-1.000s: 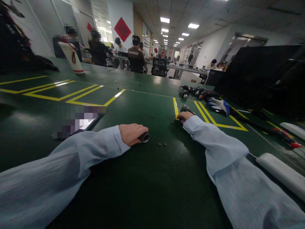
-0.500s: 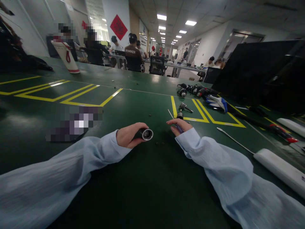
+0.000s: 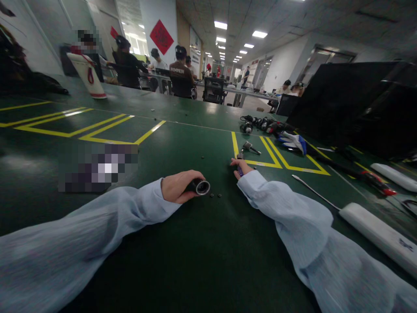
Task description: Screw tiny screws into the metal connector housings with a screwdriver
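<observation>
My left hand (image 3: 178, 187) is wrapped round a black cylindrical housing (image 3: 202, 187), its round, metal-rimmed open end facing me. Just right of that rim, two small dark nuts or rings (image 3: 215, 195) lie on the green tabletop (image 3: 195, 252). In my right hand (image 3: 243, 168) is a slim screwdriver (image 3: 240, 171) with a purple handle; its shaft is hard to see now. The fingertips of this hand are by a small metal part (image 3: 240, 154); whether they touch it I cannot tell. Beyond it lies a metal piece with a thin shaft (image 3: 251, 148).
Farther back are several dark tool parts (image 3: 257, 124) and a blue-white glove (image 3: 292, 142). On the right lie a white power strip (image 3: 374, 232) with a cable and a red-black tool (image 3: 378, 182). A paper cup (image 3: 87, 78) stands back left, near a blurred-out object (image 3: 100, 169).
My right hand has reached slightly forward toward the small metal part, and the screwdriver shaft shows less. My left hand keeps the housing, now a little lower and nearer the small nuts.
</observation>
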The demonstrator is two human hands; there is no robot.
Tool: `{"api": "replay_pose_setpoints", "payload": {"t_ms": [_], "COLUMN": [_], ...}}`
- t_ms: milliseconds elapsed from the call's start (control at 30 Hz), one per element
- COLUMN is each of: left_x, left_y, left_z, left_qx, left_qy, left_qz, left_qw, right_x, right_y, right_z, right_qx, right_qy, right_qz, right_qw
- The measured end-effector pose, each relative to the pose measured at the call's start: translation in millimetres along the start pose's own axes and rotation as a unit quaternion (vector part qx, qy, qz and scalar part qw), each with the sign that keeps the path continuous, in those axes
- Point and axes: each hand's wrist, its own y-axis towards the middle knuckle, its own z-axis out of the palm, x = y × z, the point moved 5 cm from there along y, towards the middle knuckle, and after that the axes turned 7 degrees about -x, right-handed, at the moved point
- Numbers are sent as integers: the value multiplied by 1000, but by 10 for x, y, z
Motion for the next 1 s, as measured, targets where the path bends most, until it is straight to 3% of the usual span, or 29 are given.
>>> {"api": "replay_pose_setpoints", "payload": {"t_ms": [167, 300, 467, 667, 800, 1000], "left_x": [-33, -32, -38, 17, 88, 129], "left_y": [-2, -9, 10, 9, -18, -29], "left_z": [13, -5, -67, -67, -31, 10], "left_qx": [16, 8, -37, -27, -9, -21], "left_qy": [16, 32, 102, 83, -11, -161], "left_qz": [8, 20, 42, -17, -99, -185], "left_qw": [1000, 999, 993, 996, 995, 969], "right_x": [79, 263, 613, 934, 939, 683], "right_y": [21, -155, -524, -699, -645, -594], "right_z": [66, 104, 62, -122, -308, -419], "right_qx": [21, 52, 81, 58, -11, -101], "right_qy": [-24, -47, 21, 105, 176, 313], "right_qz": [-33, -88, -157, -197, -143, 77], "right_qw": [999, 994, 984, 973, 974, 941]}}
